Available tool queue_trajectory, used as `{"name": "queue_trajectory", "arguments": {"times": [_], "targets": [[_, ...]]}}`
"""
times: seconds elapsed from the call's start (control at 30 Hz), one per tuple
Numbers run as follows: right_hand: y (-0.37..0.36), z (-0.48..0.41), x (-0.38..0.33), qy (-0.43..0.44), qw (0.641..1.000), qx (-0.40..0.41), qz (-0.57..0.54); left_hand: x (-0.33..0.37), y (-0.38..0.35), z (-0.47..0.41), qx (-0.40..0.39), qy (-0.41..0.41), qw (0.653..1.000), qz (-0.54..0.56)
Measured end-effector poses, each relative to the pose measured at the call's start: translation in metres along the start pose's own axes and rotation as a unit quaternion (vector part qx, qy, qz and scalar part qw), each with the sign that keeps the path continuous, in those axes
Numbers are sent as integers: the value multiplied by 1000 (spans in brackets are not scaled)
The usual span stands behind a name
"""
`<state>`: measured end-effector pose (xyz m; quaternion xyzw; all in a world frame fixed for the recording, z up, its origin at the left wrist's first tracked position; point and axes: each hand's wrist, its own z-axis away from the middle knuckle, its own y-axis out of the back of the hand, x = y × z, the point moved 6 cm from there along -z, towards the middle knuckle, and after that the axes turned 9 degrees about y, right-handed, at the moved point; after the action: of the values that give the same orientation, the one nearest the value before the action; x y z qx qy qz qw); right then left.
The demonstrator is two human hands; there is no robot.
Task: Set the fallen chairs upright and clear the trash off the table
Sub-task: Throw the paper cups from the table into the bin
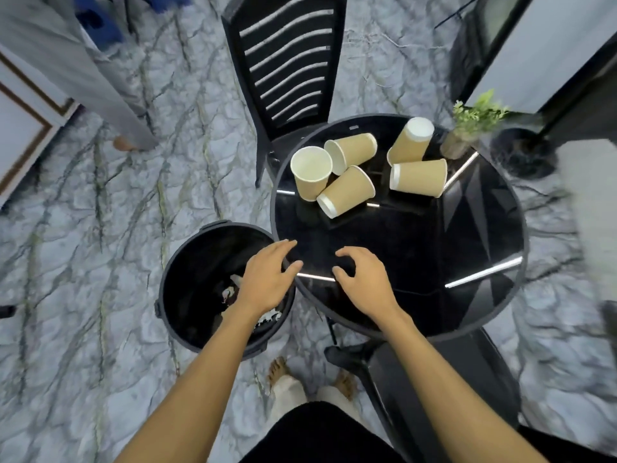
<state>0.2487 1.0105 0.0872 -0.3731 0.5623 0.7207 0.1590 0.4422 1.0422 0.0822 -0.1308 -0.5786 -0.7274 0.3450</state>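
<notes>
Five tan cups [347, 190] litter our table [417, 248].
Three lie tipped (one stands inverted); our left hand [267, 282] and right hand [364, 282] hover at its edge, fingers slack, empty.

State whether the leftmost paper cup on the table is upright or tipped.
Upright: the leftmost cup stands on its base on the table, open mouth up, white inside showing.

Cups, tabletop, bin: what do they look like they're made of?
Cups: kraft-brown paper, matte, with white rolled rims and a white lining. Tabletop: likely black glass, glossy, showing sharp mirror reflections. Bin: probably black plastic, with a dull sheen and a moulded rim.
</notes>
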Motion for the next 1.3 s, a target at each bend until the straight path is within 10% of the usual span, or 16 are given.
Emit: {"name": "queue_trajectory", "arguments": {"times": [0.43, 1.3], "targets": [[51, -41, -11, 45, 991, 123, 39, 49, 39, -24, 178, -50, 982, 47], [25, -156, 23, -34, 984, 112, 132, 77, 25, -167, 108, -46, 987, 112]]}}
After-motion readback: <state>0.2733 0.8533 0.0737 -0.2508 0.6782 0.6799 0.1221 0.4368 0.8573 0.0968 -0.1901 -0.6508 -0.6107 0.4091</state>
